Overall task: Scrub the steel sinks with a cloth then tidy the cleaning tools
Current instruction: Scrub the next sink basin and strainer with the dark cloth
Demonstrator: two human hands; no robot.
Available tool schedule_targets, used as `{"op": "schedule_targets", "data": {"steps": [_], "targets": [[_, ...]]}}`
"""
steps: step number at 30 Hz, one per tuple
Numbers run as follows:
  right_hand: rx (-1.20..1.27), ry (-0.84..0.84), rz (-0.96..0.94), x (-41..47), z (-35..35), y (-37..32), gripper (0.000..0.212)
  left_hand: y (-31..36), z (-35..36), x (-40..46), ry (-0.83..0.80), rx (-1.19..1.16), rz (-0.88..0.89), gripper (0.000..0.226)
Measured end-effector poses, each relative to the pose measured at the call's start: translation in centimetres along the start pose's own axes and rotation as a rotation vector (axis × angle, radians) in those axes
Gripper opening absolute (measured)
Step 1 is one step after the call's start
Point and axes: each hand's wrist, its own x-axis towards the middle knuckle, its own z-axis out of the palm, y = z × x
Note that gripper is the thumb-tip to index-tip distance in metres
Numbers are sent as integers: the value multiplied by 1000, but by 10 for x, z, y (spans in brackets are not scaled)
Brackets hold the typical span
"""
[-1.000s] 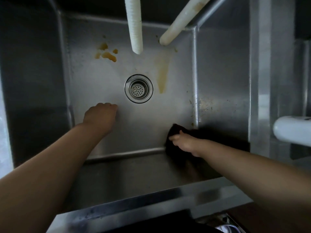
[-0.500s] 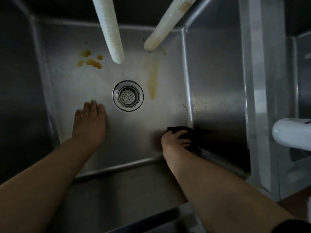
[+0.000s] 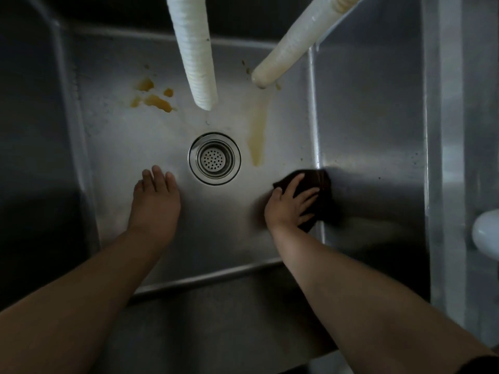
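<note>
Head view shows your right hand [image 3: 290, 205] pressing spread fingers on the cloth [image 3: 318, 190]; stains [image 3: 258, 136] beyond your fingertips may get missed.

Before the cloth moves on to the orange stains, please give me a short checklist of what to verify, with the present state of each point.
1. Cloth under control: the right hand presses the dark cloth with spread fingers at the sink's right floor edge. Ok.
2. Support: the left hand lies flat on the floor. Ok.
3. Stains cleaned: the orange splashes and the streak remain. Not ok.
4. Path to the streak: bare steel between cloth and streak. Ok.
5. Hoses: two white hoses hang above the stains. Whether they would hinder wiping: cannot tell.
6. Cloth wet enough: cannot tell.
</note>
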Motion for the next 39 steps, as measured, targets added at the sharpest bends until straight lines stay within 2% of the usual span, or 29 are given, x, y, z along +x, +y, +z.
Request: {"op": "schedule_targets", "data": {"steps": [7,11,17,22,25,30,36,39], "targets": [[-110,4,-249,46,-19,-56,67,-3,3,1,-14,23,4,77],[-184,29,-371,57,-22,-62,68,-4,8,4,-11,13,0,78],[-223,-37,-423,14,-12,-40,65,-9,8,3,-39,10,23,101],[-239,-150,-506,-38,4,-14,60,-10,8,2,-40,6,24,98],[-196,-85,-531,-39,1,-15,54,-9,8,3,-38,8,19,93],[-277,118,-644,-2,-5,-43,50,-9,9,6,-49,12,10,100],[-258,124,-806,59,-18,-103,52,-9,12,9,-63,30,1,99],[-329,116,-845,71,-19,-111,57,-9,11,9,-73,29,-11,99]]}}
